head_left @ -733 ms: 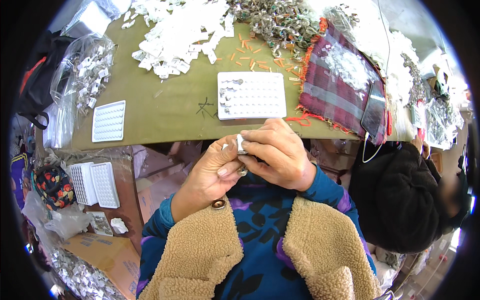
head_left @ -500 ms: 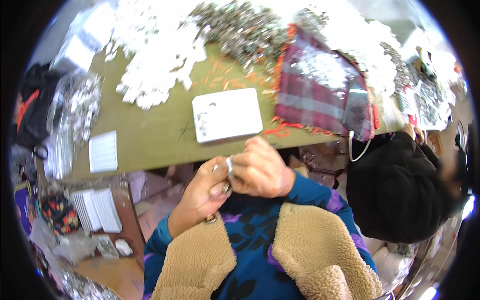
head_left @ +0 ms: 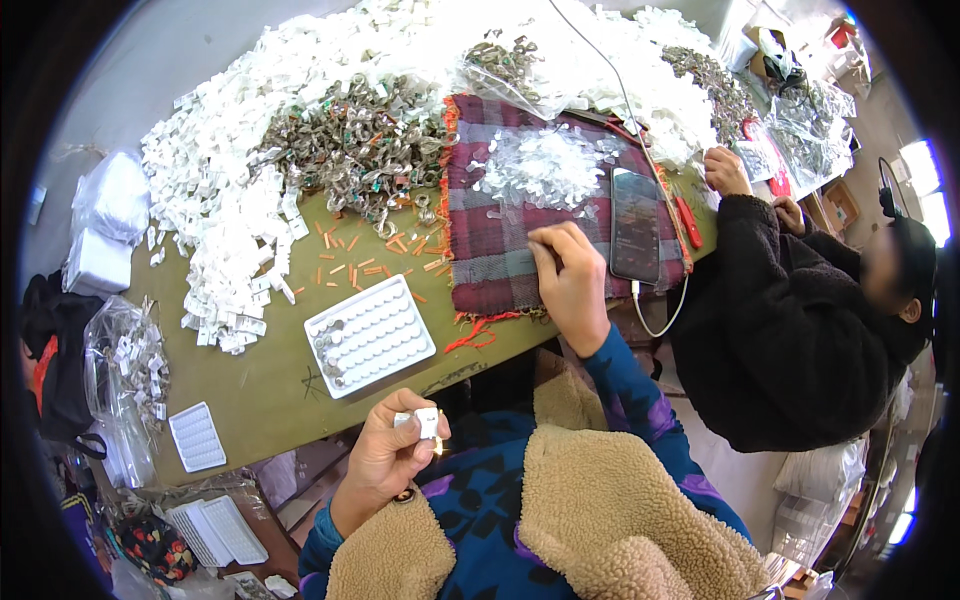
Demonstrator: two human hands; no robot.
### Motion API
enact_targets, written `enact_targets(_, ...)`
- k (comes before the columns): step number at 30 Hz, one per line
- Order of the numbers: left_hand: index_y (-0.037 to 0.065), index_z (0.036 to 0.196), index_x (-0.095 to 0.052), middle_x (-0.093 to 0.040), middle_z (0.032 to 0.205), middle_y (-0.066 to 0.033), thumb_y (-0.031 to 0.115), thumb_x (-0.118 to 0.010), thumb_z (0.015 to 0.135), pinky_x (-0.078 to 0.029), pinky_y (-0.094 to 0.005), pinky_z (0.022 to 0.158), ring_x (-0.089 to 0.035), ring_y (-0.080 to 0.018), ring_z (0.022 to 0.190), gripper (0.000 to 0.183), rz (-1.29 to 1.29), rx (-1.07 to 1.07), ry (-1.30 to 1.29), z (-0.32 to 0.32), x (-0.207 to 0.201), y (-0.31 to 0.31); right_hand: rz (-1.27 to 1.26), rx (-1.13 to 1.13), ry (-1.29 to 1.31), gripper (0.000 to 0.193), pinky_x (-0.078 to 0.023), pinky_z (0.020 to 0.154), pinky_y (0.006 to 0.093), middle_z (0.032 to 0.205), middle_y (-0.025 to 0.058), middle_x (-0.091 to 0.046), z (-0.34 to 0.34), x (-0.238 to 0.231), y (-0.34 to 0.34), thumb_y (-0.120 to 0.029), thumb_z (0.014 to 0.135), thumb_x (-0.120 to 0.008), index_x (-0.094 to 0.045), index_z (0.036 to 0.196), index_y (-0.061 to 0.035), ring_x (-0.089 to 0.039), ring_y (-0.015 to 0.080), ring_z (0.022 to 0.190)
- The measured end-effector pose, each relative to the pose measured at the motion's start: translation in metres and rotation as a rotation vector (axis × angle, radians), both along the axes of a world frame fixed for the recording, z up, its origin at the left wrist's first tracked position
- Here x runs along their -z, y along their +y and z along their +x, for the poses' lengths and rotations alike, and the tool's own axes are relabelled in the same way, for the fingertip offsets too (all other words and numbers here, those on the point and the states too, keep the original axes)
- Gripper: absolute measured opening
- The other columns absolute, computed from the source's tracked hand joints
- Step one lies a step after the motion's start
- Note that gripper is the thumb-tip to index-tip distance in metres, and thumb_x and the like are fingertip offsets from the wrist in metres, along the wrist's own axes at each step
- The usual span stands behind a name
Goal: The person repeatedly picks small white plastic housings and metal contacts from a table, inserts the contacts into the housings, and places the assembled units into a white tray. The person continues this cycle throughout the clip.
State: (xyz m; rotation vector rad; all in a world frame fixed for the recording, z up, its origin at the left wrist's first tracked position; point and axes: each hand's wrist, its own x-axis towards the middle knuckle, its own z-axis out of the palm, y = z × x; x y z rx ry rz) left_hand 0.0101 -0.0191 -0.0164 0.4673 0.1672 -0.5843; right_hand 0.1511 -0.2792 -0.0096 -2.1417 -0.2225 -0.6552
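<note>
My left hand [head_left: 383, 452] pinches a white piece [head_left: 428, 422] beside the desk [head_left: 250, 390]; I judge it light, stiff, best held by its edges. My right hand [head_left: 577, 290] curls over plaid cloth [head_left: 490, 265], holding what, I can't tell.

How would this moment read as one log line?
Left hand: holds white piece | Right hand: over plaid cloth, beside phone, grip unclear | White tray: partly filled, on green table
</note>
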Motion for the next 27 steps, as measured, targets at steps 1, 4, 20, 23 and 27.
enact_targets(1,-0.001,0.11,-0.06,-0.068,0.095,-0.0241,0.013,-0.071,0.092,-0.047,-0.0204,0.047,-0.063,-0.013,0.063,0.026,0.022,0.015,0.018,0.002,0.0,-0.001,-0.036,-0.014,-0.002,0.009,-0.051,0.067,0.0365,0.087,0.0149,-0.064,0.011,0.002,-0.002,0.0,0.085,-0.067,-0.068,0.094,0.0021,-0.064,0.031,0.075)
enact_targets(4,-0.002,0.107,-0.06,-0.069,0.094,-0.0232,0.011,-0.069,0.093,-0.049,-0.0204,0.047,-0.063,-0.0132,0.062,0.022,0.085,0.059,0.025,0.006,-0.001,-0.003,-0.152,0.007,0.039,0.011,-0.051,0.068,0.0411,0.088,0.0148,-0.063,0.034,0.008,0.001,-0.006,0.086,-0.068,-0.069,0.094,0.0002,-0.064,0.0354,0.078)
enact_targets(20,-0.001,0.123,-0.06,-0.068,0.105,-0.0231,0.009,-0.062,0.097,-0.059,-0.0271,0.065,-0.068,-0.0166,0.074,0.027,0.087,-0.215,-0.001,-0.002,-0.002,0.012,0.514,-0.591,0.621,0.008,-0.052,0.064,0.0282,0.082,0.0091,-0.067,-0.066,-0.033,0.066,0.006,0.088,-0.065,-0.064,0.095,0.0024,-0.065,0.0151,0.072)
enact_targets(23,-0.002,0.122,-0.06,-0.069,0.1,-0.0197,0.01,-0.06,0.099,-0.058,-0.027,0.065,-0.067,-0.0154,0.072,0.026,0.054,-0.279,-0.052,-0.01,-0.004,0.015,0.401,-0.767,0.356,0.015,-0.053,0.073,0.0308,0.096,0.0126,-0.065,-0.089,-0.034,0.093,0.011,0.082,-0.068,-0.064,0.093,0.0018,-0.066,0.0239,0.087)
enact_targets(27,-0.002,0.121,-0.061,-0.069,0.095,-0.0156,0.009,-0.06,0.099,-0.057,-0.027,0.063,-0.066,-0.0157,0.071,0.025,0.095,-0.344,-0.106,-0.019,-0.01,0.018,0.342,-0.741,0.232,0.016,-0.054,0.072,0.0314,0.096,0.0123,-0.065,-0.095,-0.036,0.112,0.011,0.08,-0.069,-0.063,0.092,0.0016,-0.066,0.0245,0.085)
